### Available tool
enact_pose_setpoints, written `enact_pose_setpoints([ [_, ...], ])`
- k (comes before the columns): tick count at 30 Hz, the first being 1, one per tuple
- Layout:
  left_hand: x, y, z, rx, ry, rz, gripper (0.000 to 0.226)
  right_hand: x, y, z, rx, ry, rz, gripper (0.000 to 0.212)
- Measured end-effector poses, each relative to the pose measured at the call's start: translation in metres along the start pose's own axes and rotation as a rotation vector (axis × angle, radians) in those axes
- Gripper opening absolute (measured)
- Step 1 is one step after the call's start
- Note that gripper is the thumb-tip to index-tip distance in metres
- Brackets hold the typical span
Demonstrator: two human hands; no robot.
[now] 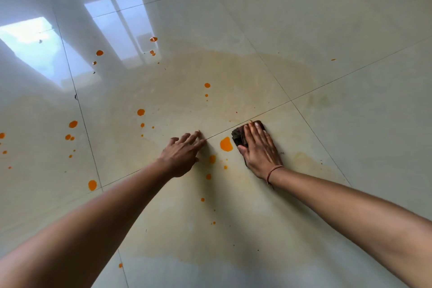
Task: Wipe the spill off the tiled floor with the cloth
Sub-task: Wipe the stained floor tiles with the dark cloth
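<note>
glossy tiled floor (304, 30): cloth (238, 137) is pressed flat under right hand (259, 149), fingers straight, beside orange spill (226, 144); left hand (181, 153) is braced, fingers spread, empty.

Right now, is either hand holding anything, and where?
The right hand presses flat on top of the dark brown cloth; the left hand holds nothing.

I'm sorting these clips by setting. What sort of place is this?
Probably an indoor room in a home: glossy tiled floor with grout lines, window reflection, orange spill beside a hand-held cloth.

Window glare (121, 30) w/ bright panes reflected upper left; red thread bracelet (272, 172).
</note>
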State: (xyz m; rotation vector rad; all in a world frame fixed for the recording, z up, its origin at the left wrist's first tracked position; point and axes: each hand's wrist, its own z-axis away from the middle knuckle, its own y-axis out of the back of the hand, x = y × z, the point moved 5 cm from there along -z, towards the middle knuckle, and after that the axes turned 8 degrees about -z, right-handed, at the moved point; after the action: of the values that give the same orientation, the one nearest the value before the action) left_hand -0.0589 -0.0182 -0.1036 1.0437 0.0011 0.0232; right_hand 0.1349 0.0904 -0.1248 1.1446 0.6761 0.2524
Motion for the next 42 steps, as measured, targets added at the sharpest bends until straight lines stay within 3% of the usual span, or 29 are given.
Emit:
enact_pose_setpoints([
  [3,-0.009,-0.001,-0.002,0.009,0.044,-0.008,0.076,0.009,-0.001,-0.003,0.030,0.023,-0.028,0.070],
  [8,-0.019,-0.004,-0.002,0.007,0.079,-0.043,0.081,-0.007,0.001,-0.056,0.141,-0.108,-0.074,0.077],
  [10,-0.025,-0.004,0.000,0.005,0.098,-0.048,0.079,-0.044,-0.016,-0.055,0.077,0.017,-0.056,0.072],
  [12,-0.032,-0.007,0.008,-0.002,0.105,-0.056,0.073,-0.079,-0.044,-0.013,-0.037,0.281,0.000,0.068],
  [15,-0.036,-0.014,0.024,-0.009,0.106,-0.031,0.067,-0.066,-0.053,0.045,-0.119,0.555,0.060,0.066],
  [16,-0.035,-0.016,0.028,-0.010,0.105,-0.016,0.067,-0.051,-0.047,0.037,-0.085,0.553,0.077,0.066],
  [18,-0.033,-0.021,0.032,-0.007,0.096,-0.007,0.068,-0.028,-0.028,0.000,-0.017,0.337,0.035,0.067],
  [20,-0.035,-0.023,0.033,-0.001,0.100,-0.005,0.072,-0.035,-0.013,-0.046,0.081,0.108,-0.020,0.070],
  [21,-0.038,-0.024,0.032,0.002,0.111,-0.004,0.075,-0.051,-0.017,-0.057,0.097,0.079,-0.030,0.071],
  [23,-0.044,-0.024,0.031,0.005,0.141,0.007,0.082,-0.088,-0.040,-0.044,0.039,0.216,0.000,0.071],
  [26,-0.048,-0.023,0.031,0.000,0.153,-0.003,0.086,-0.092,-0.064,0.042,-0.115,0.618,0.120,0.067],
  [28,-0.049,-0.022,0.031,-0.009,0.146,-0.005,0.088,-0.061,-0.049,0.057,-0.122,0.670,0.116,0.067],
  [29,-0.049,-0.022,0.030,-0.009,0.142,-0.006,0.090,-0.046,-0.041,0.041,-0.083,0.595,0.111,0.067],
  [31,-0.050,-0.023,0.030,-0.010,0.135,0.004,0.092,-0.034,-0.018,-0.018,0.016,0.252,0.018,0.069],
  [33,-0.051,-0.025,0.029,-0.005,0.139,0.014,0.092,-0.057,-0.012,-0.062,0.115,0.039,-0.073,0.072],
  [35,-0.054,-0.027,0.029,-0.015,0.134,0.023,0.093,-0.100,-0.041,-0.047,0.097,0.203,-0.033,0.072],
  [37,-0.055,-0.025,0.028,-0.031,0.123,0.021,0.096,-0.120,-0.076,0.030,-0.066,0.624,0.093,0.067],
  [39,-0.057,-0.023,0.029,-0.045,0.117,0.019,0.098,-0.097,-0.074,0.088,-0.264,0.855,0.149,0.065],
  [40,-0.057,-0.022,0.030,-0.049,0.114,0.015,0.098,-0.079,-0.066,0.086,-0.230,0.902,0.153,0.066],
  [41,-0.056,-0.022,0.030,-0.050,0.112,0.012,0.098,-0.063,-0.057,0.067,-0.168,0.834,0.173,0.066],
  [42,-0.056,-0.023,0.030,-0.048,0.111,0.011,0.098,-0.052,-0.044,0.037,-0.130,0.655,0.135,0.066],
])
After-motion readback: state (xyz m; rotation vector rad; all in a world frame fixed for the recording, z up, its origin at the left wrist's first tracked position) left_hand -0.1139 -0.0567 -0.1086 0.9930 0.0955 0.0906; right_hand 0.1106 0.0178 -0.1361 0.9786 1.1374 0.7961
